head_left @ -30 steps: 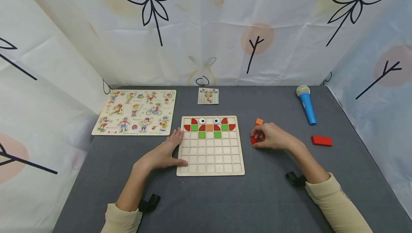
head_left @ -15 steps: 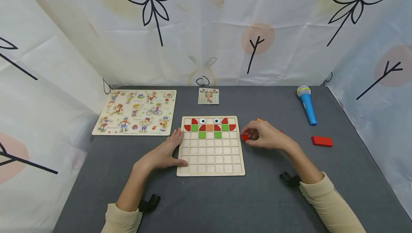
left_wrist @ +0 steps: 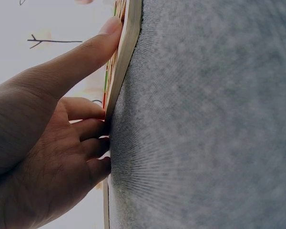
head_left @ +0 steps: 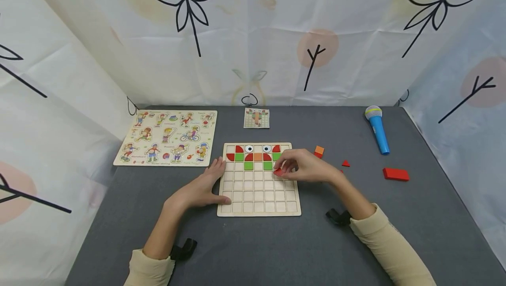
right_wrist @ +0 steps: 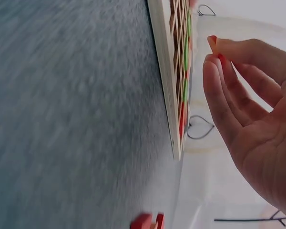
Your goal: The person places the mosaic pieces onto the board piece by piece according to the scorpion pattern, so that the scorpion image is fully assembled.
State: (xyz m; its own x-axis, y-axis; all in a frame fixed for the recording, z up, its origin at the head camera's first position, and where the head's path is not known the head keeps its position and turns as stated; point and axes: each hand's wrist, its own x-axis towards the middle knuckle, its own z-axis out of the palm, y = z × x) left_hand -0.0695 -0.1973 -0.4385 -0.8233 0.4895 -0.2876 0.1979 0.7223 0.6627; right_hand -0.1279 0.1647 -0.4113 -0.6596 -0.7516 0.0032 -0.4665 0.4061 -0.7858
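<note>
A wooden grid board (head_left: 258,196) lies in the middle of the table, its upper rows filled with red, green and orange pieces and two eye pieces. My left hand (head_left: 200,189) rests at the board's left side, thumb on the lower left edge and fingers along the rim. In the left wrist view, the thumb (left_wrist: 112,28) lies over the wooden edge. My right hand (head_left: 308,166) pinches a small red piece (head_left: 278,172) between thumb and fingertips over the board's right part, below the green squares. The right wrist view shows that red piece (right_wrist: 211,43) above the board surface.
A small pattern card (head_left: 256,118) lies behind the board. Back left is a picture puzzle board (head_left: 158,150). To the right are an orange block (head_left: 319,149) with red beneath, a small red triangle (head_left: 345,163), a red rectangular block (head_left: 396,174) and a blue microphone (head_left: 378,132).
My right hand has carried the red piece leftward from beside the orange block to over the board, uncovering the small red triangle. My left hand has stayed at the board's edge.
</note>
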